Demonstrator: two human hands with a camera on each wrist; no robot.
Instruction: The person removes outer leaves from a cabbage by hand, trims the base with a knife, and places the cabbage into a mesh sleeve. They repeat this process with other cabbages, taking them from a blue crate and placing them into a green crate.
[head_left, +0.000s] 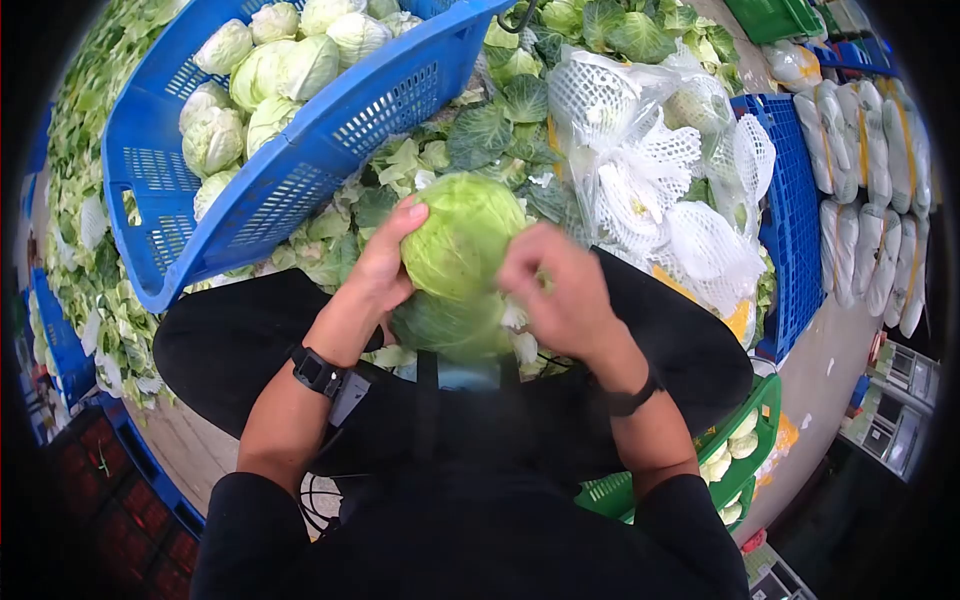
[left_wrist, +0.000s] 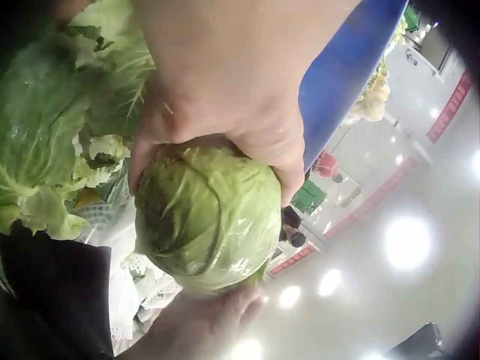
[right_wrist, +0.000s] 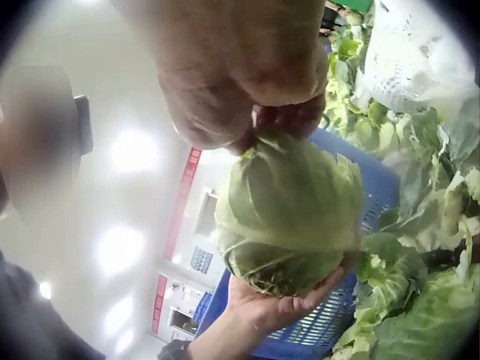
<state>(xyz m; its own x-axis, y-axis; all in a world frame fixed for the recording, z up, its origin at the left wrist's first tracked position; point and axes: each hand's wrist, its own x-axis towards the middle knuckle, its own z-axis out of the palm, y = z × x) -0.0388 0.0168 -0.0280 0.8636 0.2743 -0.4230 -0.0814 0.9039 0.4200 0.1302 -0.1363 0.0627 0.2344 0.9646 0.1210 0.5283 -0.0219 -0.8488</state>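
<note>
A round pale-green cabbage (head_left: pixel 463 235) is held above the person's lap. The left hand (head_left: pixel 383 255) grips it from the side, thumb near the top; in the left wrist view its fingers spread around the cabbage (left_wrist: pixel 210 217). On the other side is the right hand (head_left: pixel 562 290), blurred, with fingers curled. In the right wrist view the right hand (right_wrist: pixel 247 97) pinches the edge of a loose outer cabbage leaf (right_wrist: pixel 296 184), which hangs over the cabbage. The fingertips are partly hidden behind the palm. Below the cabbage in the head view, a darker green leaf (head_left: pixel 450 328) shows blurred.
A blue crate (head_left: pixel 330 150) at upper left holds several cabbages (head_left: pixel 285 75). Loose trimmed leaves (head_left: pixel 500 130) cover the floor ahead. White foam netting (head_left: pixel 640 170) and plastic lie at upper right, beside another blue crate (head_left: pixel 790 220). A green crate (head_left: pixel 765 410) with cabbages stands at right.
</note>
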